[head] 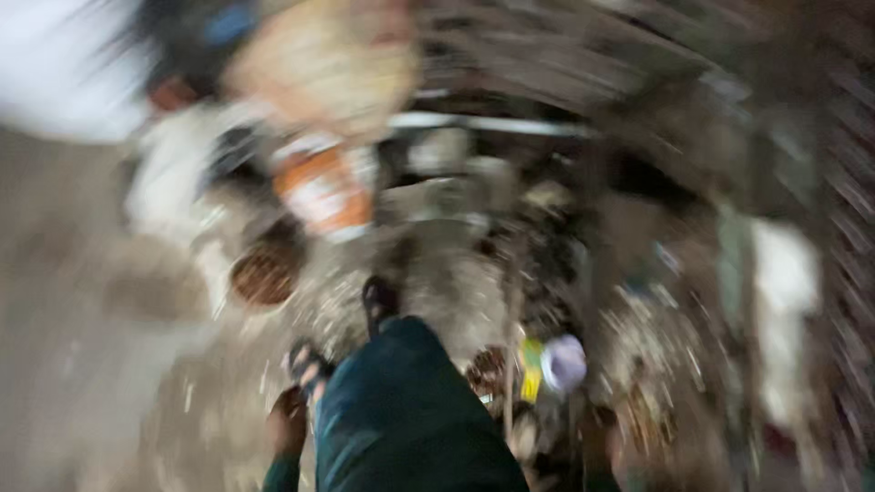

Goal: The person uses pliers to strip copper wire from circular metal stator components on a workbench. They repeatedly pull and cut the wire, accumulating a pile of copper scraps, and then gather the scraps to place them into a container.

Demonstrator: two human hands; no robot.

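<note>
Heavy motion blur. Left hand [288, 421] is hanging near a dark teal leg [401, 410]; finger state unreadable. Right hand [597, 437] is blurring out near right, grip impossible to tell.

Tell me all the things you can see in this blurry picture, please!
Orange and white package: one, upper middle-left, too blurred to name.
Round brown grid-like thing: one, left of centre on the ground.
Pale lilac cap-like thing: one, lower right of centre, beside a yellow label.
White blurred shape: one, top left corner.
Ground: grey-brown, littered with small bits.
Dark teal trouser leg: one, bottom centre.
Feet in dark sandals: two, just above the leg.
Left hand: lower left of the leg, teal cuff, holding nothing I can make out.
Right hand: not clearly visible.
</note>
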